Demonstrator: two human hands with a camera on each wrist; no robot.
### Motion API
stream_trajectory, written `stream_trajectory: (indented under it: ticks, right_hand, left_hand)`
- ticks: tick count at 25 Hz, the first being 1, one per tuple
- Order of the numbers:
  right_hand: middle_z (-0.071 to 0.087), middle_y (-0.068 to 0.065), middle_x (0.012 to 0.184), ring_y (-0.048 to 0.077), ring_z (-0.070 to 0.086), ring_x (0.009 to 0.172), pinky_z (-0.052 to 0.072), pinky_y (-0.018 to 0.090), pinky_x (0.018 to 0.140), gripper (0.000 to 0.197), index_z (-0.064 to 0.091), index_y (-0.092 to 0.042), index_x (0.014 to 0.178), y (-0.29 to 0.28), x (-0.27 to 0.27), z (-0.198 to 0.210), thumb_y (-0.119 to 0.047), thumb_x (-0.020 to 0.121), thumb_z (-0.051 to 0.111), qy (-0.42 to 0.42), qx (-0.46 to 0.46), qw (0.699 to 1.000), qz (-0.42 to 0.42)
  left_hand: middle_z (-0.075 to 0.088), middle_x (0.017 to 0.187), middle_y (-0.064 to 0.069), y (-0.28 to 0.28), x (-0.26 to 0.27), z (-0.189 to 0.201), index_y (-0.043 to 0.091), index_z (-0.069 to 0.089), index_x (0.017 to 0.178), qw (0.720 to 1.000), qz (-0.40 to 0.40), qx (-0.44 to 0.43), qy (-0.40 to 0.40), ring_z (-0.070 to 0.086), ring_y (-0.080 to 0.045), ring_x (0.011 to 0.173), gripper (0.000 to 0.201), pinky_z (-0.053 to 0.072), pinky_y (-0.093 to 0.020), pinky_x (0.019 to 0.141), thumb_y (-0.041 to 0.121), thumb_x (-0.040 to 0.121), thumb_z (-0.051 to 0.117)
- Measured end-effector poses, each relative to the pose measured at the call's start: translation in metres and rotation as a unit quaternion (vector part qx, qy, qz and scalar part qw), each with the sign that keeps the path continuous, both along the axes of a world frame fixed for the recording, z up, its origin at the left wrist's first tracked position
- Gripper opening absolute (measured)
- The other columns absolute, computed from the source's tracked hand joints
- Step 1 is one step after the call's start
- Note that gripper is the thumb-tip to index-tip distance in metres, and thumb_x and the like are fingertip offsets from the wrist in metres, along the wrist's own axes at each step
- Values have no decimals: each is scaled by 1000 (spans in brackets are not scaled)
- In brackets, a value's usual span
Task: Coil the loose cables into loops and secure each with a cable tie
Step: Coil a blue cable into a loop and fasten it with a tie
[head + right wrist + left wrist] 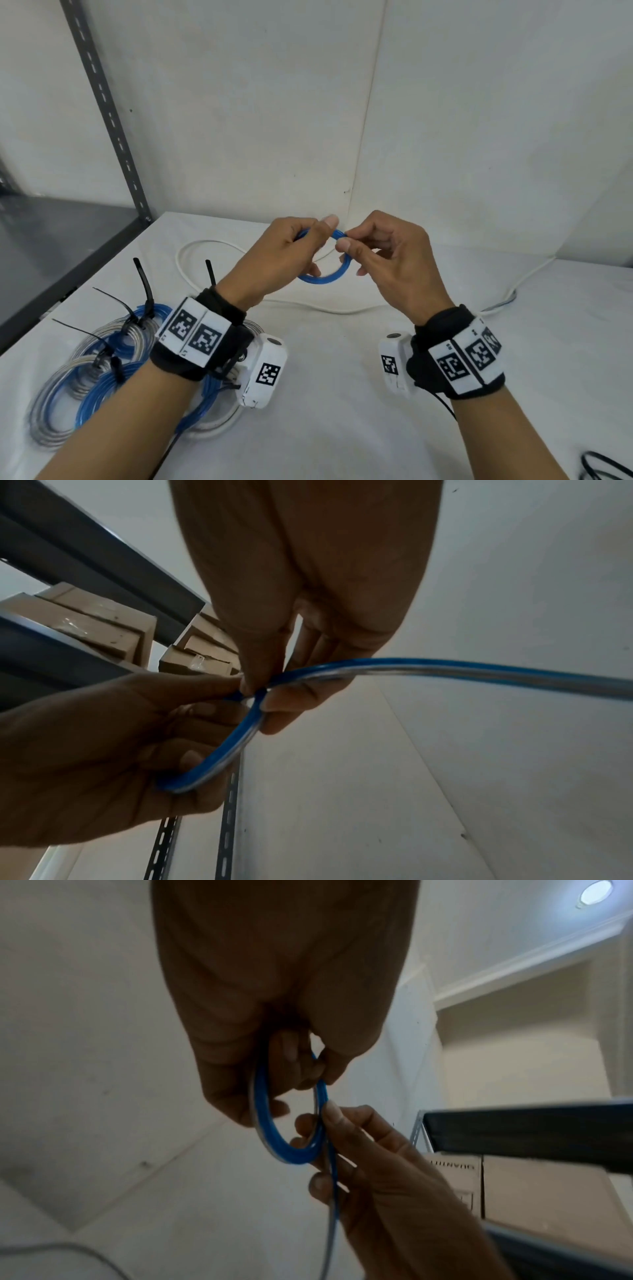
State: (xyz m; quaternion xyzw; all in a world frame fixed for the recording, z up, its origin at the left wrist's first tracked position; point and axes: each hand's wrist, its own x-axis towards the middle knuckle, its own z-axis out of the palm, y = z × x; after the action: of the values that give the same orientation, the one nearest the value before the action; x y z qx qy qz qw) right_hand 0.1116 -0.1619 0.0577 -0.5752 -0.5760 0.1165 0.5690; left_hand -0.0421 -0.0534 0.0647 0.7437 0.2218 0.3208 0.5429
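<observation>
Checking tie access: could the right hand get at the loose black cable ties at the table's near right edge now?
Probably not yet: the right hand pinches the blue cable, though nothing blocks the way to the black ties.

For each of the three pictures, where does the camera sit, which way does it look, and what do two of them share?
Head: on the head, looking forward and down at the table; both forearms, left hand and right hand show.
Left wrist: under the left wrist, looking up along the palm to wall and ceiling lamp.
Right wrist: under the right wrist, looking up toward the shelf.
Shared: all three show both hands holding the blue cable.
</observation>
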Motion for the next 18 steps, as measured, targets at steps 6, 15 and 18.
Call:
stream_trajectory:
  ticks: [6, 15, 18]
  right_hand:
    - [77, 6, 95, 22, 75, 90, 63, 35, 69, 14, 73, -12, 107, 2, -6, 2, -9, 95, 69, 64, 80, 995, 7]
    - [76, 3, 95, 15, 73, 86, 57, 26, 54, 27, 70, -15, 123, 1, -18, 4, -7, 98, 65, 73, 84, 994, 0]
    - [75, -1, 96, 15, 72, 88, 58, 28, 54, 27, 72, -15, 123, 0, -11, 1, -8, 99, 63, 33, 49, 998, 6]
  left_hand:
    - [18, 62, 3, -6, 4, 3, 23, 40, 63, 980, -18, -80, -179, 20, -15, 54, 47, 40, -28, 59, 36, 108, 44]
    - [28, 51, 3, -7, 2, 7, 12, 48, 69, 979, 6, -123, -165, 32, -17, 44, 47, 52, -32, 68, 31, 110, 38]
    - [35, 52, 3, -8, 2, 3, 12, 50, 70, 994, 15, -50, -92, 41, -18, 44, 46, 59, -40, 73, 34, 109, 41]
